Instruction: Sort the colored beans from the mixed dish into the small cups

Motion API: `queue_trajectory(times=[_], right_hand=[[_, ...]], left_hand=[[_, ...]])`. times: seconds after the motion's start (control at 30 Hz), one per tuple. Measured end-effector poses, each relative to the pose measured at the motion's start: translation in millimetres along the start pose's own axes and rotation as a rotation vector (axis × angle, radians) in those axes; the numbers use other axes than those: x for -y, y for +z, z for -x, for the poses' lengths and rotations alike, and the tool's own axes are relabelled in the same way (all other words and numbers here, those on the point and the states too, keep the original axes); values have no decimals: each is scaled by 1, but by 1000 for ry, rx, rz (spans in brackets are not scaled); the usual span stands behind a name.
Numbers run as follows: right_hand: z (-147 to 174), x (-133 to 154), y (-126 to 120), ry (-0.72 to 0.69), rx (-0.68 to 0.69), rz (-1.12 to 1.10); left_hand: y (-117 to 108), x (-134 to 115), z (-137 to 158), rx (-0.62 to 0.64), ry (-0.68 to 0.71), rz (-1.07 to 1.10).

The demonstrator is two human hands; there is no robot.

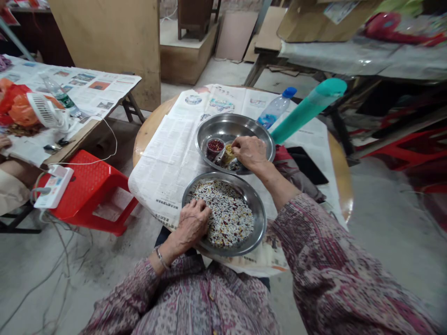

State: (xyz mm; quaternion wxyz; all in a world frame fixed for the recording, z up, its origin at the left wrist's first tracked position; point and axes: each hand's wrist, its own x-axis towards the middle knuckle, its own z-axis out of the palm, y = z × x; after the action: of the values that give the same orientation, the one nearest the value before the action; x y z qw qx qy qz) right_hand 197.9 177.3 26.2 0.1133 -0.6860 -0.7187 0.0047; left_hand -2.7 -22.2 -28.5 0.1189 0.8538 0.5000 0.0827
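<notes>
A steel basin point(259, 239) close to my body holds a mix of white grains point(230, 216) with dark red, black and yellow ones scattered through it. My left hand point(193, 222) rests at its left side, fingers curled down into the grains; what they pinch, if anything, is hidden. Behind it stands a second steel basin point(213, 124) with small cups inside. One cup point(215, 148) contains dark red beans, and beside it are yellow grains point(229, 150). Over those yellow grains my right hand point(250, 151) has thumb and fingertips together, their contents too small to make out.
Newspaper point(167, 144) covers the round table. A plastic bottle point(275, 109), a green roll point(310, 109) and a dark flat object point(307, 165) lie around the far basin. Left are a red stool point(94, 186) with a power strip point(54, 188), and a table with a white fan point(45, 111).
</notes>
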Motion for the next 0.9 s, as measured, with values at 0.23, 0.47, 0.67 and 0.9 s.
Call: queue_trajectory(times=[0.23, 0.47, 0.67, 0.9], right_hand=[[46, 6, -22, -71, -125, -267], [180, 5, -9, -506, 341, -242], [215, 14, 19, -598, 399, -166], [171, 24, 41, -292, 35, -174]], left_hand=[[3, 1, 0, -20, 11, -13], [7, 2, 0, -49, 6, 10], [9, 4, 1, -114, 18, 39], [5, 4, 3, -268, 12, 161]])
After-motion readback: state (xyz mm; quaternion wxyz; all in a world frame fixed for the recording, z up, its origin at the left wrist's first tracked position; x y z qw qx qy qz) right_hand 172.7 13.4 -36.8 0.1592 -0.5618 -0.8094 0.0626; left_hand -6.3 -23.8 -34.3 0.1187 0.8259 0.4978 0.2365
